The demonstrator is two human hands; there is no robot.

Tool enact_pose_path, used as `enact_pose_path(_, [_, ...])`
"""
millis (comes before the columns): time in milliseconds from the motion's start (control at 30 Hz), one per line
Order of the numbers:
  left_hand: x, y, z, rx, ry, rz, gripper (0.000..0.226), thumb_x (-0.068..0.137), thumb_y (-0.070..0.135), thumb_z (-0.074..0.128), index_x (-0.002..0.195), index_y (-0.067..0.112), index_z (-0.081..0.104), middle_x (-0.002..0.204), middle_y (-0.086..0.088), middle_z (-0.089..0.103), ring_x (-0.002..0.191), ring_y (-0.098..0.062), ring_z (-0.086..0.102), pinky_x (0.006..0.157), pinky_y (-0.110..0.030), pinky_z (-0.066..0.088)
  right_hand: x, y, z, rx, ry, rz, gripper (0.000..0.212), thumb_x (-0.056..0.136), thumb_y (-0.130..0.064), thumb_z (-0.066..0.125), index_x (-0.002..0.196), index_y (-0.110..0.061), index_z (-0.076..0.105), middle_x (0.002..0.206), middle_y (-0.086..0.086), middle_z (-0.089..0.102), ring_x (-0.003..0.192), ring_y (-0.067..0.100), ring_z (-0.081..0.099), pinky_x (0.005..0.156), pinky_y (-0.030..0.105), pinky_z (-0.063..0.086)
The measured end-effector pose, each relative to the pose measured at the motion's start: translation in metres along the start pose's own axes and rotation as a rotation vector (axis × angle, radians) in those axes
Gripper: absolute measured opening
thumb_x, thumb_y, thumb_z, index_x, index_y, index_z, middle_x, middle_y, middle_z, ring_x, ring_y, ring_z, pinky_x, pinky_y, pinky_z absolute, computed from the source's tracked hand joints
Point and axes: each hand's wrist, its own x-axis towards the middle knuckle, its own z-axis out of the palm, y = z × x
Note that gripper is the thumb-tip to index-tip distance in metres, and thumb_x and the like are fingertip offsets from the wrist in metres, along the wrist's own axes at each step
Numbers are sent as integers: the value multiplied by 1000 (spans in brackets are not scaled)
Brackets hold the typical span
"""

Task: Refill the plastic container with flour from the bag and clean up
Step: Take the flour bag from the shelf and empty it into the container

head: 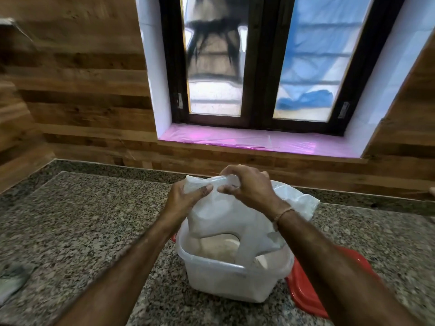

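A clear plastic bag of flour [226, 222] hangs upside down over a translucent white plastic container [226, 278] on the granite counter. The bag's lower end reaches down into the container, where a pale heap of flour [219, 248] lies. My left hand [186, 198] pinches the bag's upper left corner. My right hand [247, 187] grips the bunched top of the bag beside it. The loose far end of the bag [303, 203] trails to the right behind my right wrist.
A red lid [303, 295] lies under and to the right of the container. A grey cloth [11, 278] sits at the counter's left edge. Beyond the granite counter [94, 220] rise a wooden wall and a window with a pink-covered sill [235, 137].
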Motion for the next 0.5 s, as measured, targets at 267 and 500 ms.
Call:
enact_pose_path(267, [-13, -35, -4, 220, -93, -35, 61, 77, 63, 78, 124, 27, 65, 109, 5, 77, 99, -14, 75, 81, -40, 64, 13, 4, -5, 373, 96, 126, 14, 87, -31, 79, 79, -24, 70, 83, -9, 67, 86, 11, 64, 78, 36, 54])
enact_pose_path(500, [-9, -33, 0, 569, -91, -9, 65, 91, 72, 51, 136, 25, 48, 122, 2, 70, 102, -22, 71, 87, -45, 60, 10, 3, -18, 300, 221, 206, 16, 90, -30, 76, 84, -16, 72, 87, -2, 69, 83, 10, 61, 76, 33, 53])
